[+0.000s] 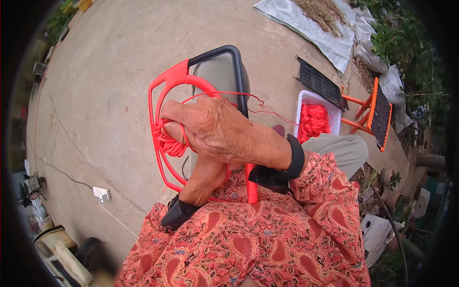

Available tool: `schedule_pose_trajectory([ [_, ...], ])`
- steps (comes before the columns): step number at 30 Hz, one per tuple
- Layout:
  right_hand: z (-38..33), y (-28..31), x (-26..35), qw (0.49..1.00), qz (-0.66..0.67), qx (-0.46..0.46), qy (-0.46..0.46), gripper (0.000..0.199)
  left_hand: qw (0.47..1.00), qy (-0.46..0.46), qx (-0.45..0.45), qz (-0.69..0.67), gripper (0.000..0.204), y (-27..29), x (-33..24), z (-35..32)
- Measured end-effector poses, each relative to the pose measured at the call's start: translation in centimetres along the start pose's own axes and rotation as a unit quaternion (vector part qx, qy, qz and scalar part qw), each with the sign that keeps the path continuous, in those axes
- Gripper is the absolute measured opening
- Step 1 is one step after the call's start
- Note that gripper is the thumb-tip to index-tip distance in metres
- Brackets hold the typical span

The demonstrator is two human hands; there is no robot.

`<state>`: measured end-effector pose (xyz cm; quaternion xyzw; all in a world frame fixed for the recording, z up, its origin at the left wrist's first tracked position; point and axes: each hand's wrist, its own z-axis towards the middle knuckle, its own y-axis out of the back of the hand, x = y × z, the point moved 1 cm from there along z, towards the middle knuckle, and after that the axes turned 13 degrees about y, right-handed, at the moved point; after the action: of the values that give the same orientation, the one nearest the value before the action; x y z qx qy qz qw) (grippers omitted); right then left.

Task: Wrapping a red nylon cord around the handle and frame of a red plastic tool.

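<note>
I hold a red plastic hoop-shaped frame [168, 79] upright over my lap. My right hand [215, 129] lies across it from the right, fingers curled at its left rim around a bunch of red cord [170, 145]. A thin strand of the cord [248, 97] loops from my fingers toward the right. Beneath it, my left hand [205, 179] grips the lower part of the frame. The frame's cord-wrapped handle [251, 185] points down toward my patterned sleeve. Both wrists wear black bands.
A black-rimmed chair back [224, 64] stands right behind the frame. To the right are a white tub [304, 98] of red cord, a black mesh panel [318, 81] and an orange stool [377, 112]. A grey tarp [315, 28] lies beyond. A white power strip [101, 193] rests on the concrete.
</note>
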<state>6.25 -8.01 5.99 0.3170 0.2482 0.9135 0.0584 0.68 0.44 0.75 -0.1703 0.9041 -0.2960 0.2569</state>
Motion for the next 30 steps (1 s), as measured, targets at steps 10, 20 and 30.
schedule_pose_trajectory([
  [10, 1.8, -1.5, -1.1, 0.961, -0.257, 0.099, -0.014, 0.035, 0.995, -0.023, 0.06, 0.071, 0.028, -0.7, 0.4, 1.1],
  [20, -0.9, -0.6, -2.5, 0.963, -0.168, 0.21, 0.012, 0.056, 0.984, 0.023, 0.15, 0.09, 0.046, 1.4, 0.0, 2.1],
  [30, 1.7, 0.9, 0.3, 0.984, 0.095, 0.118, -0.094, 0.06, 0.99, 0.002, 0.116, 0.077, 0.027, 0.5, -0.2, 1.2],
])
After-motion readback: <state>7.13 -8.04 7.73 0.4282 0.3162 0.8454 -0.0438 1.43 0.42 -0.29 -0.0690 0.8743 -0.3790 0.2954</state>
